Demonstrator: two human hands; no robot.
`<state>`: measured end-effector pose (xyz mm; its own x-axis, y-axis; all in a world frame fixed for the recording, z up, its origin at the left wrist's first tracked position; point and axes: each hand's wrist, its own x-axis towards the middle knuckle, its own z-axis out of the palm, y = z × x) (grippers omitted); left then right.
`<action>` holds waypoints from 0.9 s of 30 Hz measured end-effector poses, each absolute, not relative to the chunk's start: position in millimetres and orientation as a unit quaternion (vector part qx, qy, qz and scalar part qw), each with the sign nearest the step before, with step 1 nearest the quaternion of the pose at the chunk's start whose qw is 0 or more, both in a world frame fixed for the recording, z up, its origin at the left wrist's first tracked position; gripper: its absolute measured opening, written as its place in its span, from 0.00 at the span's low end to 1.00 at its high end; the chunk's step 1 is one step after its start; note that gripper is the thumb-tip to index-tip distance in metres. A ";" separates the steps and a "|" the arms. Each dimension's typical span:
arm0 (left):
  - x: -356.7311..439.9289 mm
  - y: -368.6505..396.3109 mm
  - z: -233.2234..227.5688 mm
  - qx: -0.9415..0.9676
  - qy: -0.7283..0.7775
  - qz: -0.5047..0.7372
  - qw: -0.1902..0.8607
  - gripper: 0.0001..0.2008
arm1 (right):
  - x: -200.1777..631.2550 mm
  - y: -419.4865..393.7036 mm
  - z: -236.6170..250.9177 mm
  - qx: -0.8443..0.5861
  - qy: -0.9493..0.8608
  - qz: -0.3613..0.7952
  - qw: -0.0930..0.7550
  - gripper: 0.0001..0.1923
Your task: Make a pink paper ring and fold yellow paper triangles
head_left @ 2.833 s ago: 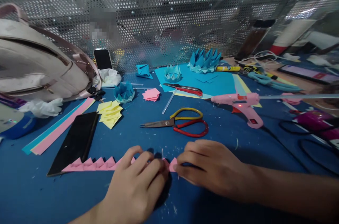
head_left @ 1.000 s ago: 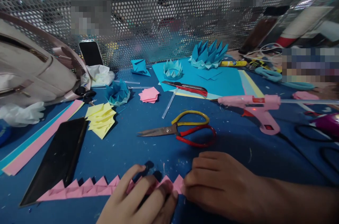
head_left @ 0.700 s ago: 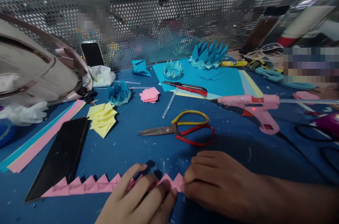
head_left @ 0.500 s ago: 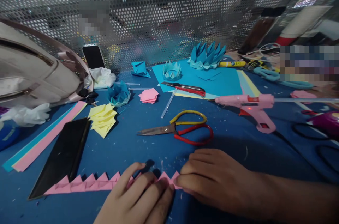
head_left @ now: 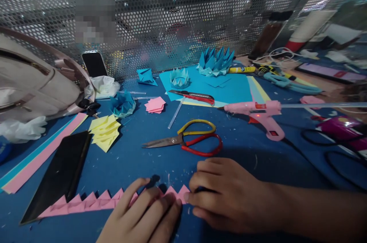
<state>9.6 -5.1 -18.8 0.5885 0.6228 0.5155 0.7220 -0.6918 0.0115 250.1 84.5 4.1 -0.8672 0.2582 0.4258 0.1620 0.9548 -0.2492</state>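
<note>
A pink folded-paper strip (head_left: 86, 202) with a row of pointed peaks lies along the near side of the blue table. My left hand (head_left: 143, 212) rests over its middle, fingers curled down on the paper and hiding part of it; the index finger is lifted slightly and the thumb is out of sight. At the strip's right end, my right hand (head_left: 223, 197) is closed, with thumb and fingertips pinching the last peak. Scissors (head_left: 177, 140) with one yellow and one red handle lie beyond my hands. The strip's left end overlaps a black phone (head_left: 57, 174).
A pink glue gun (head_left: 258, 111) lies at right, its cord trailing. Further back are a red utility knife (head_left: 197, 97), blue paper sheets (head_left: 229, 92) and a spiky blue paper piece (head_left: 215, 62). Yellow paper pieces (head_left: 104, 132), paper strips (head_left: 48, 151) and a bag (head_left: 37, 78) are left.
The camera view has swung a little to the right, so the table's things appear shifted left. My right hand's fingers have loosened slightly at the strip's end; my left hand stays on the strip.
</note>
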 end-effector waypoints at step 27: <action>17.5 3.8 -11.8 -0.893 -0.348 -0.267 0.101 0.14 | 242.6 89.4 2.2 -0.091 -0.963 0.085 0.238 0.19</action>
<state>17.5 3.8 -11.8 0.6152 0.5673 0.5475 0.6754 -0.7374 0.0051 242.6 89.4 2.2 -0.8705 0.2161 0.4421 0.1350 0.9688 -0.2078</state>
